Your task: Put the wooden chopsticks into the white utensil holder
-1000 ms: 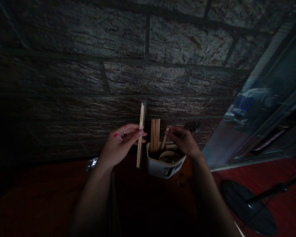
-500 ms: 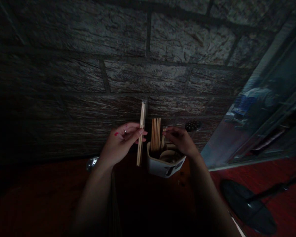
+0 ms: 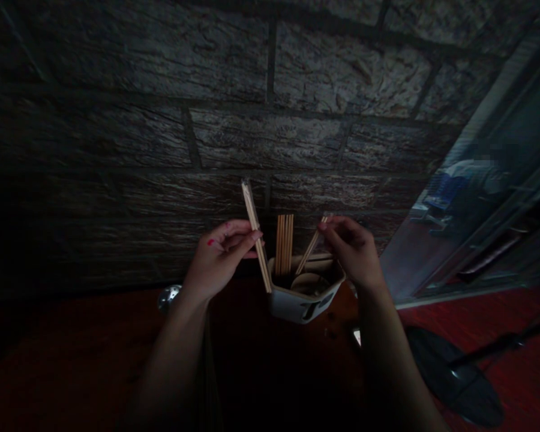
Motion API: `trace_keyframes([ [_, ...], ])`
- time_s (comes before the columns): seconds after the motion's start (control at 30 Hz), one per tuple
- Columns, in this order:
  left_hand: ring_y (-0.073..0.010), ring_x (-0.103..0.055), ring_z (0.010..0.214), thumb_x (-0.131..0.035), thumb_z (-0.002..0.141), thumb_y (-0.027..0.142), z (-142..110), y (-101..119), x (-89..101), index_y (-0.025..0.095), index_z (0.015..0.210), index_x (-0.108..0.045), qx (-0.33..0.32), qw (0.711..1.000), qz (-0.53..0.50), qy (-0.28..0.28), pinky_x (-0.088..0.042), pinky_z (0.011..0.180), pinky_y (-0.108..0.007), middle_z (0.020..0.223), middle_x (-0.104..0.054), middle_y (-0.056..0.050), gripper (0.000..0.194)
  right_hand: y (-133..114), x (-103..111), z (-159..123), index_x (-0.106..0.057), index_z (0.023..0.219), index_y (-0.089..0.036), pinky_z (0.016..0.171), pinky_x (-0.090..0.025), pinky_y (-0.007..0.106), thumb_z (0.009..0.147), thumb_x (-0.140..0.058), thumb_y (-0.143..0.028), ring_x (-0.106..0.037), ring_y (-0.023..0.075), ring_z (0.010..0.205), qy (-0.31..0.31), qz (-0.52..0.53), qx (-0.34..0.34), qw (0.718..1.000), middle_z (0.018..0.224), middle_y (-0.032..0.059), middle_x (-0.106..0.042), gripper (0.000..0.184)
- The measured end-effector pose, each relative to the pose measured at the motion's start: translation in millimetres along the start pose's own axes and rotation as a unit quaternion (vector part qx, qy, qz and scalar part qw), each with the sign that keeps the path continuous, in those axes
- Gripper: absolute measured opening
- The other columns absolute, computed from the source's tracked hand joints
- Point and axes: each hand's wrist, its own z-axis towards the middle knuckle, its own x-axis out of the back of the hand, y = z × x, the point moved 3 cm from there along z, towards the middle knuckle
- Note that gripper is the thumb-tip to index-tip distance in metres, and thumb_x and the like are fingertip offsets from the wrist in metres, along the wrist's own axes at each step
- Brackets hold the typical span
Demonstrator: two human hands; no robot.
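My left hand (image 3: 227, 255) pinches wrapped chopsticks (image 3: 255, 231) between thumb and fingers. They lean to the left at the top, and their lower end is by the left rim of a light-coloured holder (image 3: 292, 308). Pinched at the top in my right hand (image 3: 353, 249) are more chopsticks (image 3: 309, 249) with clear wrapping at their tip. These slant down to the left, with their lower ends over or inside the holder. Several bare wooden chopsticks (image 3: 284, 245) stand upright in the holder's left part. A round-edged thing (image 3: 309, 282) sits in front of them, its kind unclear.
A stone-block wall (image 3: 265, 138) rises behind the holder. On the dark reddish table a shiny perforated metal thing (image 3: 167, 297) lies to the left. Glass (image 3: 459, 198) at the right shows a blurred person. A round black base (image 3: 454, 375) stands on the red floor.
My right hand has moved right and slightly up, tilting its chopsticks. The chopsticks in my left hand have swung from near upright to leaning left at the top.
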Motion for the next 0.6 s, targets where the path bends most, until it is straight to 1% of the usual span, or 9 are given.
trace_keyframes([
  [0.13,-0.0172,-0.07,0.088,-0.077,0.077,0.03,-0.3,0.0,-4.3,0.017,0.096,-0.068,-0.013,1.0,-0.02,-0.012,-0.064,0.07,-0.027,0.094,-0.07,-0.002,0.024,-21.5,6.2,-4.5,-0.066,0.088,-0.021,0.045,-0.038,0.017,0.076,-0.075,-0.036,-0.047,0.006,0.05,0.06,0.03,0.038,0.997,0.073,-0.0026,-0.063,0.022],
  [0.23,-0.017,-0.07,0.087,-0.076,0.078,0.028,-1.1,-0.4,-9.0,0.017,0.101,-0.066,-0.019,0.999,-0.032,-0.024,-0.063,0.071,-0.027,0.093,-0.071,-0.002,0.028,-32.1,6.1,-8.3,-0.065,0.086,-0.021,0.043,-0.037,0.017,0.076,-0.075,-0.035,-0.046,0.0056,0.05,0.072,0.053,0.053,0.995,0.071,-0.0034,-0.062,0.02],
  [0.33,-0.0168,-0.071,0.085,-0.076,0.078,0.027,-1.6,-2.4,-14.0,0.016,0.099,-0.066,-0.02,0.999,-0.04,-0.027,-0.063,0.072,-0.027,0.091,-0.071,-0.003,0.026,-36.1,4.0,-10.8,-0.065,0.084,-0.021,0.043,-0.038,0.017,0.075,-0.076,-0.034,-0.048,0.006,0.05,0.062,0.046,0.049,0.996,0.071,-0.0028,-0.063,0.02],
  [0.43,-0.0169,-0.071,0.084,-0.076,0.078,0.027,-1.5,-4.1,-17.1,0.016,0.096,-0.066,-0.023,0.999,-0.04,-0.026,-0.063,0.073,-0.027,0.091,-0.071,-0.003,0.024,-34.4,1.2,-11.6,-0.067,0.086,-0.022,0.043,-0.039,0.017,0.075,-0.076,-0.033,-0.05,0.0058,0.051,0.043,0.042,0.042,0.997,0.073,-0.0025,-0.065,0.018],
  [0.6,-0.0168,-0.071,0.086,-0.076,0.078,0.027,-0.7,-1.6,-12.3,0.017,0.095,-0.066,-0.032,0.999,-0.031,-0.008,-0.062,0.072,-0.025,0.09,-0.072,-0.002,0.022,-26.0,-12.7,-12.9,-0.068,0.088,-0.021,0.047,-0.043,0.019,0.077,-0.074,-0.034,-0.055,0.0075,0.055,-0.034,0.024,0.018,0.999,0.075,-0.0012,-0.068,0.018],
])
